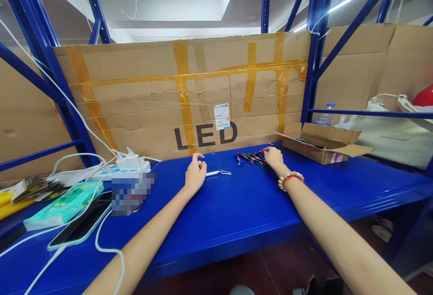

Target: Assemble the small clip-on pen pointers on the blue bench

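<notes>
My left hand [195, 174] rests on the blue tabletop, its fingers loosely curled, with thumb and index finger apart. Just right of it lies a silver pen [212, 173] with a carabiner clip [225, 172]; its near end meets the edge of the hand. Farther right, several small coloured carabiner pens [251, 159] in red, green and dark tones lie side by side, a blue clip [238, 161] at their left. My right hand [273, 157], beaded bracelet at the wrist, is closed at the right end of this group, fingers pinching a pen there; the fingertips are partly hidden.
An open cardboard box [314, 144] with more pens stands at the right. On the left are a power strip [130, 166], white cables, a phone [83, 220] and a green packet [64, 205]. A large cardboard sheet [152, 105] backs the blue shelf [216, 223]; a pale bag [392, 137] sits far right.
</notes>
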`<state>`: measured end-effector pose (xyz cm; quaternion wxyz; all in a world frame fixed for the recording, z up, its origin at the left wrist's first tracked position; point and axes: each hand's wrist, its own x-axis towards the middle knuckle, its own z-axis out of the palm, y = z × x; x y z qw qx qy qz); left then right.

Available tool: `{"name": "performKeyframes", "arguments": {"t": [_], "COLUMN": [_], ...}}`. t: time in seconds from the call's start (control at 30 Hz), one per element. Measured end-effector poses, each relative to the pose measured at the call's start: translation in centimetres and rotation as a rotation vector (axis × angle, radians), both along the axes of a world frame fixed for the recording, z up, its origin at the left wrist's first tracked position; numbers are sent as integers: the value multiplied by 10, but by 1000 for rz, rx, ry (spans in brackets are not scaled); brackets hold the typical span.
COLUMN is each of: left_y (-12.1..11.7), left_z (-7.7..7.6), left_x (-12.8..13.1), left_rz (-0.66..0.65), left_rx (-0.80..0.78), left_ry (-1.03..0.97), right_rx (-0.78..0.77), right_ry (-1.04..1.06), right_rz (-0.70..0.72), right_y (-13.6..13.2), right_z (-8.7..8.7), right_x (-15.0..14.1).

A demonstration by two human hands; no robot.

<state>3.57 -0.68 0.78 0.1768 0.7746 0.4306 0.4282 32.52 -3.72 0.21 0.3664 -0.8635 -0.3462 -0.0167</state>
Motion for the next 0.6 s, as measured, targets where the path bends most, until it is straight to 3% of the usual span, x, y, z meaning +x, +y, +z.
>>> {"name": "performKeyframes", "arguments": {"t": [0.2, 0.27, 0.37, 0.43, 0.5, 0.6], "left_y": [-3, -5, -20, -42, -75, -130], "left_z": [2, 11, 32, 45, 50, 37], "left_x": [-4, -5, -5, -7, -14, -30], "left_rz": [32, -34, -198, -241, -292, -371], "left_rx": [227, 397, 793, 981, 1034, 998], "left_ry": [111, 168, 237, 180, 96, 55], "right_rx": [-2, 36, 115, 130, 135, 188], "right_ry": [-112, -183, -268, -273, -271, -250], "right_rz": [25, 50, 183, 294, 353, 344], "right_y": [-2, -2, 0, 2, 4, 7], "right_z": [4, 8, 12, 12, 12, 9], "right_x": [-6, -10, -17, -21, -24, -27]}}
